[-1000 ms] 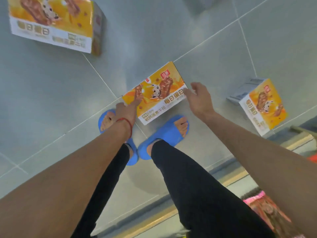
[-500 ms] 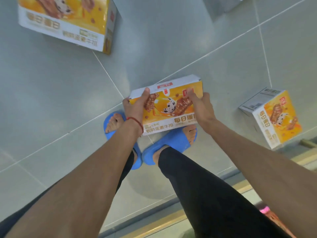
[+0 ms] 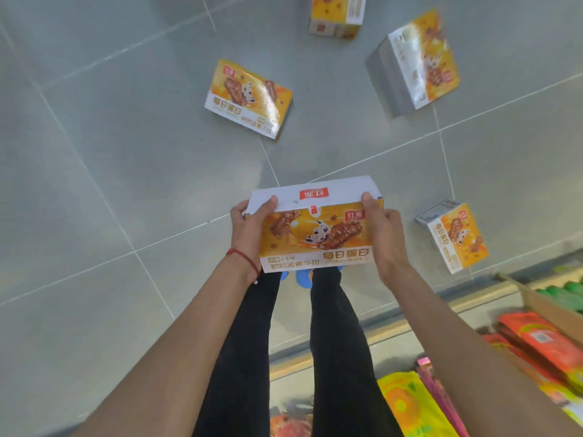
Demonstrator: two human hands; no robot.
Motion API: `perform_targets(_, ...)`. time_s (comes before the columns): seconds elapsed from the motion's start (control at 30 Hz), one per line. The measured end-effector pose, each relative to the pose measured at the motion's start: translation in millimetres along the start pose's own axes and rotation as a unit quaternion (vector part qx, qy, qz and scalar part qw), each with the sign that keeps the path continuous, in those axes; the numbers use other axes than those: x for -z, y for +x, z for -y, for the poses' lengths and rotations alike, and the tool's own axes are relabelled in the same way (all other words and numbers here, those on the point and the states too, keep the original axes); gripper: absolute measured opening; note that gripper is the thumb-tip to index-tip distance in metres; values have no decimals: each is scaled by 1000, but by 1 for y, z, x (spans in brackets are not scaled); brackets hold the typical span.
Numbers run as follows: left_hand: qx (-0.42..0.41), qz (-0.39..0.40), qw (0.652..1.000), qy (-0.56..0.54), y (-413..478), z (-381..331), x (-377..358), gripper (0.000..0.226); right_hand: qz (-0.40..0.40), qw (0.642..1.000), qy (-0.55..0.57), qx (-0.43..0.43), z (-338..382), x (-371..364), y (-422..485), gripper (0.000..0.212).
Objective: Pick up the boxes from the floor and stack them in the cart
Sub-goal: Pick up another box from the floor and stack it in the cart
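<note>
Both hands grip one box (image 3: 315, 234) by its short ends, left hand (image 3: 249, 230) and right hand (image 3: 386, 238), thumbs curled over its top. It is lifted off the floor (image 3: 94, 159), where it lay a second ago. Four other boxes (image 3: 249, 99) are left on the tiles. No cart shows; carrying likely comes next.

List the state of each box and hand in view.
held box: off the floor, gripped at both ends
left hand: grips its left end
right hand: grips its right end
middle box: lying on the floor, printed face up
right box: on the floor, untouched
far-right box: on the floor, untouched
top box: on the floor, partly cropped
</note>
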State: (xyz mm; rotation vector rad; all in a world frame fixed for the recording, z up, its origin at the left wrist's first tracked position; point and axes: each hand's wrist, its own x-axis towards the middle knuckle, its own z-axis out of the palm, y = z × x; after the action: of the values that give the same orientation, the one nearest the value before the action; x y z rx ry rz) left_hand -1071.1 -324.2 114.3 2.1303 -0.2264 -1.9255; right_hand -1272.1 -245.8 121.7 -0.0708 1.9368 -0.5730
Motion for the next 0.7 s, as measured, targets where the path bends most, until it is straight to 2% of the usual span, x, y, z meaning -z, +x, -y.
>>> perform_targets(0.07, -7, -4, 1000, 3, -26, -9, 18, 52, 16, 1000, -1, 15, 13, -3, -27, 40)
perform_targets(0.1, -12, -7, 1000, -8, -43, -15, 29, 53, 31, 999, -4, 27, 23, -6, -46, 37)
perform_targets(0.23, -73, -16, 996, -48, -99, -28, 69, 51, 79, 991, -29, 101, 60, -18, -115, 45)
perform_targets(0.43, -161, -37, 978, -123, -170, -18, 117, 56, 147, 969, -55, 190, 91, -21, -197, 40)
perform_targets(0.7, -233, -105, 944, -209, -273, 18, 201, 58, 249, 942, -95, 202, 93, -42, -298, 56)
